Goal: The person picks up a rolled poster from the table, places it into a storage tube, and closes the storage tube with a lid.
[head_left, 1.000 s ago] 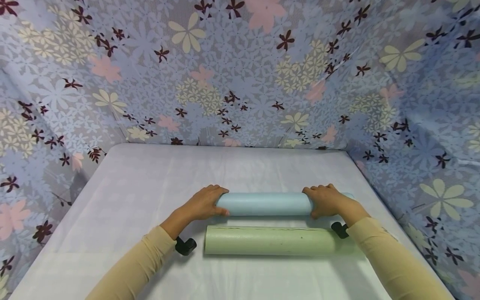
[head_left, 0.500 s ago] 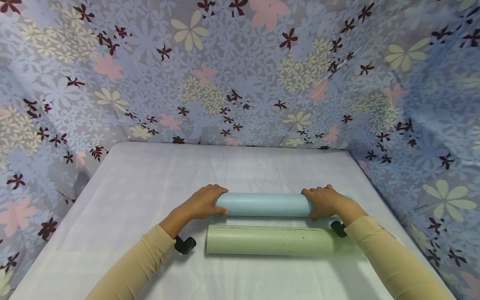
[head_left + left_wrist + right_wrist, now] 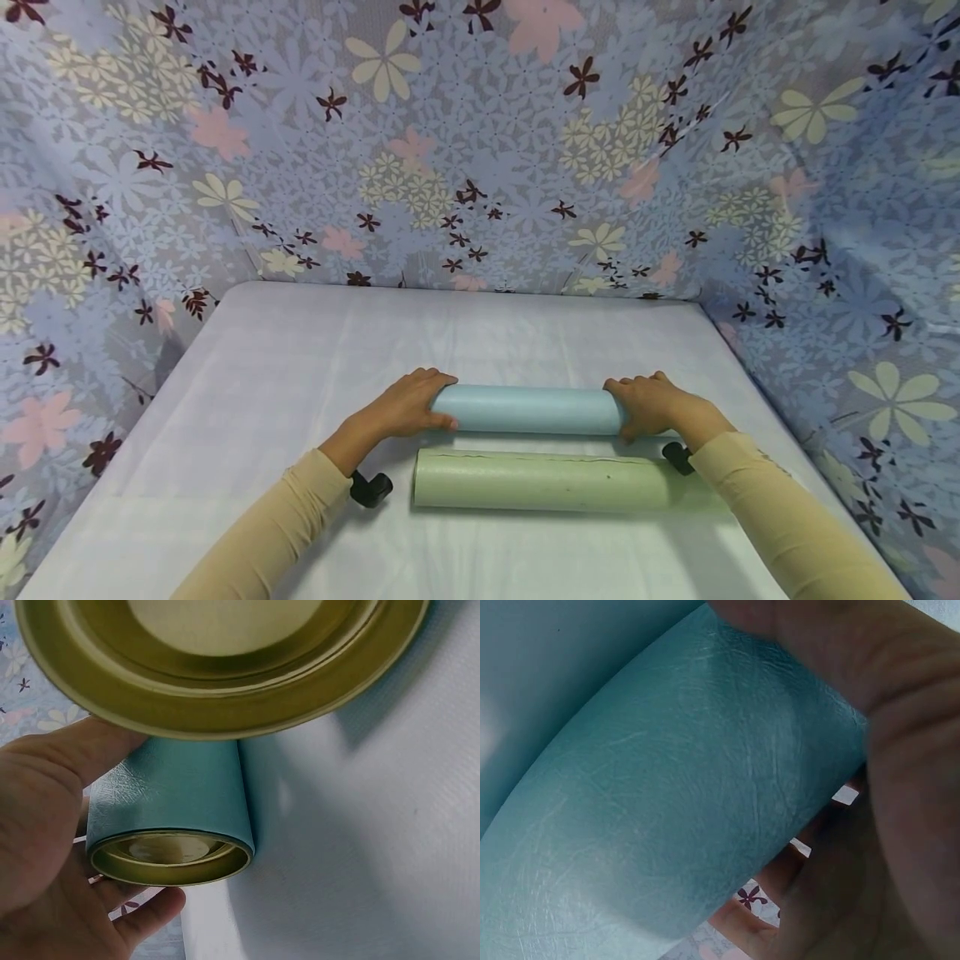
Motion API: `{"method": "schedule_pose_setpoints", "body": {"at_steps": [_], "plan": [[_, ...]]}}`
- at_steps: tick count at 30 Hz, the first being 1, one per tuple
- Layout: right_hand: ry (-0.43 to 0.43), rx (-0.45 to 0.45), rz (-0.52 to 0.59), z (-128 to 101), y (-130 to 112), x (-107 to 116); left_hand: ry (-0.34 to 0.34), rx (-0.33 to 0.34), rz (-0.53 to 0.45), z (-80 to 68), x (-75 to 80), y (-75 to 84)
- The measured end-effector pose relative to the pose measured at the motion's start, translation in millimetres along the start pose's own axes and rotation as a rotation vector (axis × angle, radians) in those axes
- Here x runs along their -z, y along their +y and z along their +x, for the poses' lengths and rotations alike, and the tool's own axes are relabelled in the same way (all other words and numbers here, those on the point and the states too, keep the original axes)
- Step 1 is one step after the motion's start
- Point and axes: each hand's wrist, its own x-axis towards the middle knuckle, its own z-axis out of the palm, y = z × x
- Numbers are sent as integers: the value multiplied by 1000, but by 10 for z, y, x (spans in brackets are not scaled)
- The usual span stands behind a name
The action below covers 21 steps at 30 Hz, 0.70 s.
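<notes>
A light blue tube (image 3: 528, 409) with a leathery, creased surface lies crosswise on the white-covered table. My left hand (image 3: 411, 406) grips its left end, thumb on the near side and fingers over the far side. Near the other end, my right hand (image 3: 651, 403) holds the tube the same way; that end is partly hidden behind it. In the left wrist view the blue tube's end shows a recessed gold metal cap (image 3: 172, 849). Closer to me, a light green tube (image 3: 540, 482) lies parallel to it, its right end under my right forearm. Its larger gold end cap (image 3: 225, 712) fills the top of the left wrist view.
A white cloth covers the table (image 3: 315, 350). Floral fabric (image 3: 480, 150) rises along its back and both sides. Black camera mounts (image 3: 371, 490) sit under both wrists, the right one overlapping the green tube in the head view.
</notes>
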Motion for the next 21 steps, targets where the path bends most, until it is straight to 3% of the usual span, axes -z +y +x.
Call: {"method": "schedule_pose_setpoints", "body": {"at_steps": [9, 21], "plan": [[-11, -5, 19, -18, 14, -7, 8, -1, -2, -3, -1, 4], [11, -21, 28, -79, 49, 85, 66, 8, -18, -70, 81, 11]]}}
